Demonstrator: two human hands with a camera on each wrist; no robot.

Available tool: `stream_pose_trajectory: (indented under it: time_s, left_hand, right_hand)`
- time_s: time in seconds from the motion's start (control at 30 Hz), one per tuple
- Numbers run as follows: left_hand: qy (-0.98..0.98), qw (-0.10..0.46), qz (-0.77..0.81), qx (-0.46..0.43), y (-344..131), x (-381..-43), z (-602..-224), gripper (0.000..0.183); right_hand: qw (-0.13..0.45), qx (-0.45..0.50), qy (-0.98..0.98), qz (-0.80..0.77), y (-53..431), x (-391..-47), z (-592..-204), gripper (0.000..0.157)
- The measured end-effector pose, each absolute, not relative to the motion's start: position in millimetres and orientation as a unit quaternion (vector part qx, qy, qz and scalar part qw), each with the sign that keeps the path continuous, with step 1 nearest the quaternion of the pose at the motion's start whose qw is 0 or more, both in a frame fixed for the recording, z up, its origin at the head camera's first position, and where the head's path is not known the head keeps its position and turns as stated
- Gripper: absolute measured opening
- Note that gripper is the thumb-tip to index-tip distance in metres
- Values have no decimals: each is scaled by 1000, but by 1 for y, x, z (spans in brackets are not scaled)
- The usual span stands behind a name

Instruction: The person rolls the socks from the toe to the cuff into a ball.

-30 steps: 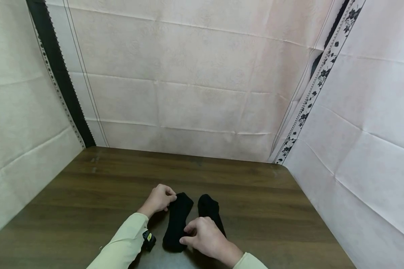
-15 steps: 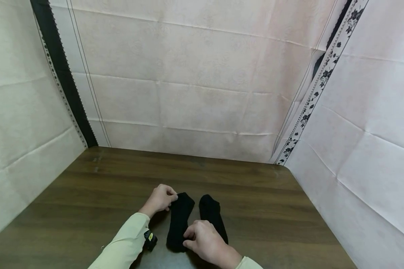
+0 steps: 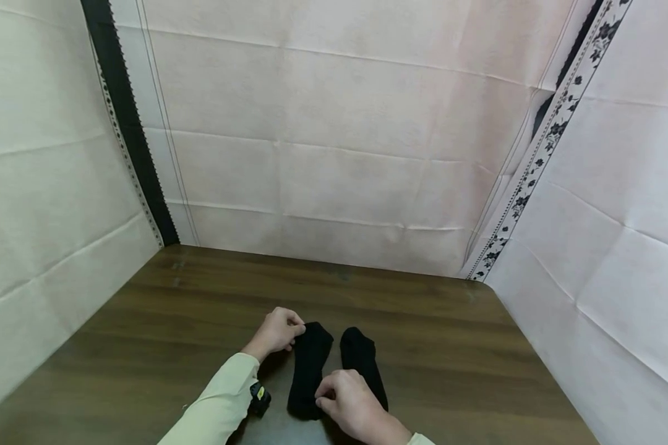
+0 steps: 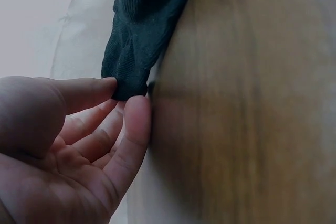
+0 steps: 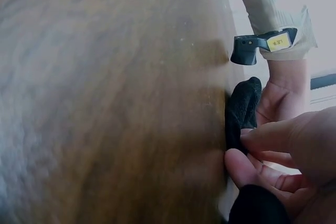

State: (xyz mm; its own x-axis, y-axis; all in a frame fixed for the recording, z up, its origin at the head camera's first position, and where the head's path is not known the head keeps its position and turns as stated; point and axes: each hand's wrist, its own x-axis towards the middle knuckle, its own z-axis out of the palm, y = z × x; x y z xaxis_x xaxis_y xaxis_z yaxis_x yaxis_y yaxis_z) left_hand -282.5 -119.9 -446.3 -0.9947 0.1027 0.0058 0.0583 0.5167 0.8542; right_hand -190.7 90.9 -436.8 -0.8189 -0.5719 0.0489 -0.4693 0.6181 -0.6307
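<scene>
Head view: the left hand (image 3: 278, 330) had thumb and forefinger pinched on the edge of one black sock (image 3: 310, 371), at its far end. That sock lay just right of the left hand, stretched out flat back toward the person. The right hand (image 3: 351, 398) was at the sock's near end, fingers curled, fingertips at its right edge. The second black sock (image 3: 362, 352) lay beyond the right hand and partly hidden by it, apart from the first. Brown wooden table (image 3: 228, 290) under both hands; pale cloth wall (image 3: 339, 123) well beyond them. Light sleeve (image 3: 217, 395) behind the left hand, black wrist device (image 3: 260, 398) at its cuff.

Left wrist view: thumb and forefinger gripped the tip of the first sock, ribbed fabric running on from the fingertips; other fingers bent behind. Wood grain beside the hand was blurry.

Right wrist view: thumb and forefinger nipped the first sock's edge, fabric showing between and just past them. Part of the second sock sat right by the thumb. Left forearm and the device, with a yellow label too small to read, showed beyond the hand.
</scene>
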Motion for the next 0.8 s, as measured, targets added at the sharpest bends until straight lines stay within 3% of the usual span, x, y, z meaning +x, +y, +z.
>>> stream_pose_trajectory:
  time_s: [0.33, 0.8]
  left_hand:
    - [851, 24, 523, 45, -120, -282, -445, 9]
    - [804, 34, 592, 45, -111, -284, -426, 13]
  right_hand:
    - [82, -277, 880, -376, 97, -187, -436, 11]
    - [34, -285, 874, -392, 115, -182, -422, 9]
